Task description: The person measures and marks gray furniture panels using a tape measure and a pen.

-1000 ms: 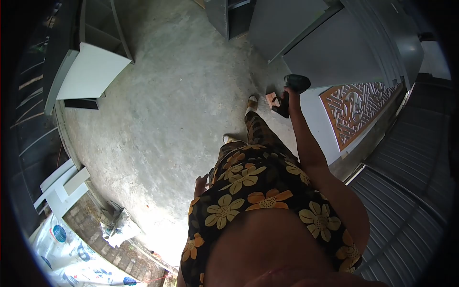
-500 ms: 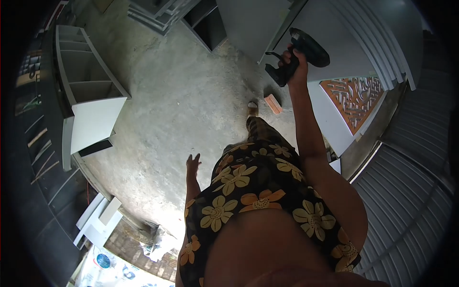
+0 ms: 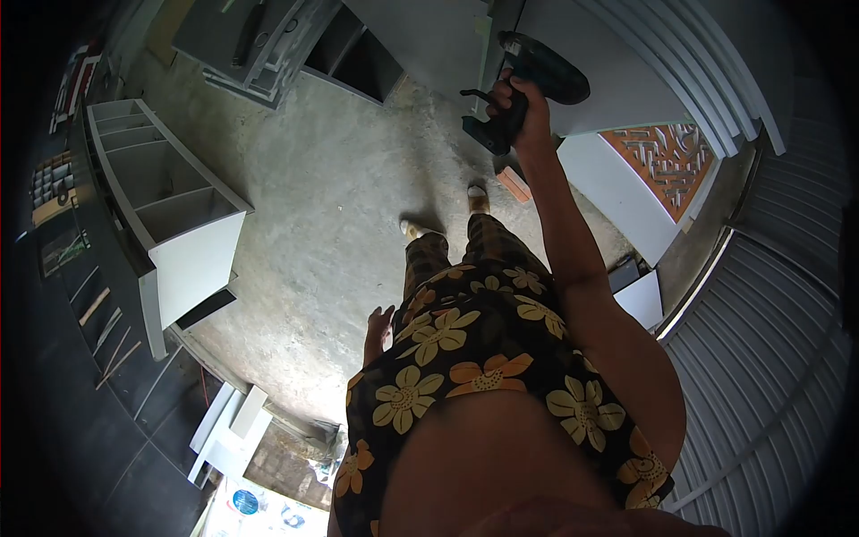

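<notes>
My right hand (image 3: pixel 528 107) is raised ahead of me, its fingers wrapped round the handle of a dark green cordless drill (image 3: pixel 555 72). The drill's thick body lies above my knuckles, and its base points down to the left. Behind it stand large grey panels (image 3: pixel 617 80). Low beside my left hip, my left hand (image 3: pixel 380 327) hangs over the concrete floor with nothing in it. Its fingers are loosely apart and partly turned away from view.
An orange brick (image 3: pixel 514 183) lies near my right foot. A shelf unit (image 3: pixel 165 166) stands at left, with a two-section cabinet (image 3: pixel 353 58) ahead. A carved orange panel (image 3: pixel 667 166) leans at right, near corrugated metal (image 3: pixel 761 376). White boards (image 3: pixel 233 438) sit at lower left.
I have stepped forward, and both feet now show. The drill has shifted up and left in view with my right hand. My left hand has swung closer to my hip.
</notes>
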Motion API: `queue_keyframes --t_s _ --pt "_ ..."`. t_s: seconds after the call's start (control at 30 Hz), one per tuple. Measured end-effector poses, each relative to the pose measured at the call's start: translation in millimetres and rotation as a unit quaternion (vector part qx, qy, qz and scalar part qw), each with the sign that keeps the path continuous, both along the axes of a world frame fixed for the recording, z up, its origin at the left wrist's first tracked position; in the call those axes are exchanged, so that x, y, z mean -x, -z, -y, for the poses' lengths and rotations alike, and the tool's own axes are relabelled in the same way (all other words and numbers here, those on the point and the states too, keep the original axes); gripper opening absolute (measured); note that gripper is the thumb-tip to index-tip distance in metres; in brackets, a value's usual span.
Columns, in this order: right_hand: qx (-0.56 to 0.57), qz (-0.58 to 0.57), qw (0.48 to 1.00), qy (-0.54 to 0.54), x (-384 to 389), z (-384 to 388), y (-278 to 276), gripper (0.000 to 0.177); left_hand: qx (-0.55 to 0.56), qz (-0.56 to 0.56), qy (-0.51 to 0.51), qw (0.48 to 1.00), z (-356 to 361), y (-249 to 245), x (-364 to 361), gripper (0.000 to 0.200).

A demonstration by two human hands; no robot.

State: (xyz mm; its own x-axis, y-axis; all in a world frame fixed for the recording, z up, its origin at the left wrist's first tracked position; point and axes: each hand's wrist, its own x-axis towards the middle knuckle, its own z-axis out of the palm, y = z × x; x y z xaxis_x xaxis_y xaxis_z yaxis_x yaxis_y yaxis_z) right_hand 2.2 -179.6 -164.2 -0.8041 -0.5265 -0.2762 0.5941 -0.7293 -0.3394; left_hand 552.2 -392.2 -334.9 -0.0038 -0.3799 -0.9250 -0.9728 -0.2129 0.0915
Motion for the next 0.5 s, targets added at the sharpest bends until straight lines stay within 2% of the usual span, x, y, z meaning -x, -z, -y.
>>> queue_keyframes --t_s 0.1,0.13,0.27,0.3,0.37,0.43,0.5 --pt "-0.021 -0.022 1.000 -0.004 1.5 1.6 -2.9 0.019 -0.018 0.009 -0.005 1.000 4.4 7.2 -8.1 0.082" --pt "-0.033 -0.032 0.999 -0.004 1.2 2.9 -4.8 0.018 0.008 0.035 0.028 0.999 5.5 3.4 -7.5 0.082" --pt "-0.049 -0.047 0.998 0.000 -2.5 6.9 -11.3 0.023 0.031 -0.011 0.011 0.999 22.4 -25.5 30.5 0.081" --pt "-0.052 -0.047 0.998 0.001 -4.6 6.1 -10.9 0.027 0.041 -0.016 0.041 0.998 24.1 -44.8 51.0 0.082" --pt "-0.046 -0.033 0.998 0.001 -10.8 1.7 -7.4 0.030 0.052 -0.056 -0.018 0.997 32.8 -36.9 56.7 0.081" --pt "-0.028 -0.010 1.000 0.001 -17.2 -6.7 -0.4 0.032 0.077 -0.101 0.013 0.992 36.5 -48.2 75.2 0.078" --pt "-0.065 -0.002 0.998 0.001 -25.9 -15.0 6.2 0.035 0.067 -0.110 0.009 0.992 36.3 -61.8 92.6 0.077"
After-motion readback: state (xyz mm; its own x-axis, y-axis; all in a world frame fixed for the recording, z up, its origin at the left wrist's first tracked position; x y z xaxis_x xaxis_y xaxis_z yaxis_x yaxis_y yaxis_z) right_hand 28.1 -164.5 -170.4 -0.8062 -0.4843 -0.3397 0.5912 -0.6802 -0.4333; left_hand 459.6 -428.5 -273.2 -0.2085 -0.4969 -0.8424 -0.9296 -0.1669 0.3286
